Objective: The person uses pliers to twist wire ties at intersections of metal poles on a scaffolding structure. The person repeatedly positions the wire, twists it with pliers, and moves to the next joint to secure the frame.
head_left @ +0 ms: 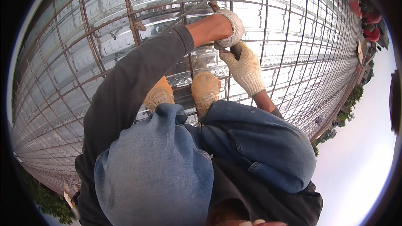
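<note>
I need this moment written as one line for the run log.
left hand: gloved, on rebar grid | right hand: gloved, gripping dark tool handle | squatting, tan boots on bars | metal decking below

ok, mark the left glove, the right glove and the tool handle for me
left glove (231, 27), head view, on the knit back of the hand
right glove (246, 70), head view, on the back of the hand
tool handle (235, 50), head view, dark shaft between the gloves

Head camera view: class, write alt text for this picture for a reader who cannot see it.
Two gloved hands, the left hand and right hand, meet at a crossing of rusty rebar grid laid over ribbed metal decking, the right gripping a dark tool handle. The person squats in jeans and tan boots.
</note>
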Available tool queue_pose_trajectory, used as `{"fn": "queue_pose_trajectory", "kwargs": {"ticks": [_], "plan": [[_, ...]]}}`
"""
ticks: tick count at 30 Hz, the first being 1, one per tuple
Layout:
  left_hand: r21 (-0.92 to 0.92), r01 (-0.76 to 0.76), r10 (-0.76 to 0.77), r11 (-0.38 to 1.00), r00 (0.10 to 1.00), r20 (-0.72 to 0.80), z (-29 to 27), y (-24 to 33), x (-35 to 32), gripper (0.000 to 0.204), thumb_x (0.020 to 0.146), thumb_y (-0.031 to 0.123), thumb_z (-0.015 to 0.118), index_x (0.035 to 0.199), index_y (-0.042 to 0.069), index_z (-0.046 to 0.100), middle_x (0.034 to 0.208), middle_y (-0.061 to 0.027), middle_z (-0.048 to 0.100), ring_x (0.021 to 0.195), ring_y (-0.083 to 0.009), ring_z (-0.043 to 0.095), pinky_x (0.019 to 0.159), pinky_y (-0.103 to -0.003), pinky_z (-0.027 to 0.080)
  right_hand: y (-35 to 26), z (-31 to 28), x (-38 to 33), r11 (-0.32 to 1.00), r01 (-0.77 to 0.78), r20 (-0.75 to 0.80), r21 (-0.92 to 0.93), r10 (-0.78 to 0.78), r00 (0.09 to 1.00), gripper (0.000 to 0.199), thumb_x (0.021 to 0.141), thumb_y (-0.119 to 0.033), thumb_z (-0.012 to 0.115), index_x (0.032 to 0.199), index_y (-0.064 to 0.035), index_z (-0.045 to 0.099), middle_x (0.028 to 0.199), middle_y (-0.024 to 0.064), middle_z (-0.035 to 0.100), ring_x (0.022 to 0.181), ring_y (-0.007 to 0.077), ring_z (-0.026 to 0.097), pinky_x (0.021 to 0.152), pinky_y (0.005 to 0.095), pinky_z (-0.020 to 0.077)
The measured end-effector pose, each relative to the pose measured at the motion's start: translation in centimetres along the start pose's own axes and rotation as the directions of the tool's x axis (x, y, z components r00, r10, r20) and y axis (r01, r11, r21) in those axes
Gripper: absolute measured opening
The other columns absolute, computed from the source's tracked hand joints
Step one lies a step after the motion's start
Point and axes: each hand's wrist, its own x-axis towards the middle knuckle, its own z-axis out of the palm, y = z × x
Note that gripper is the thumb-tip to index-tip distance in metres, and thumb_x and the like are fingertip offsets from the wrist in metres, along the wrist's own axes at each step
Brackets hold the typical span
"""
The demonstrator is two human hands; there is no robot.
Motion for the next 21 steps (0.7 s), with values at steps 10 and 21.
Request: {"fn": "queue_pose_trajectory", "kwargs": {"ticks": [10,21], "plan": [[0.225,0.044,0.061,0.973,0.895,-0.441,2.1,1.3,-6.9,0.009,0.096,0.026,0.08,0.096,0.018,0.085,0.091,-0.0035,0.081,0.098,-0.0212,0.082,0.093,-0.042,0.059,5.8,4.5,2.0,-0.06,-0.742,0.514,0.668,-0.684,0.518,0.068,0.101,-0.073,0.073,0.098,-0.0057,0.063,0.065,0.0026,0.059,0.043,0.0144,0.053,0.042,0.0315,0.0431],[0.258,0.123,-0.021,0.958,0.93,-0.366,4.0,4.3,-8.1,0.006,0.085,0.028,0.084,0.089,0.023,0.084,0.084,0.0023,0.08,0.086,-0.0152,0.078,0.088,-0.037,0.051,0.6,1.3,-1.8,0.925,-0.056,0.363,0.377,-0.092,0.927,0.064,0.093,-0.04,0.079,0.135,0.0075,0.068,0.102,0.0115,0.077,0.094,0.0223,0.075,0.084,0.0378,0.0599]]}}
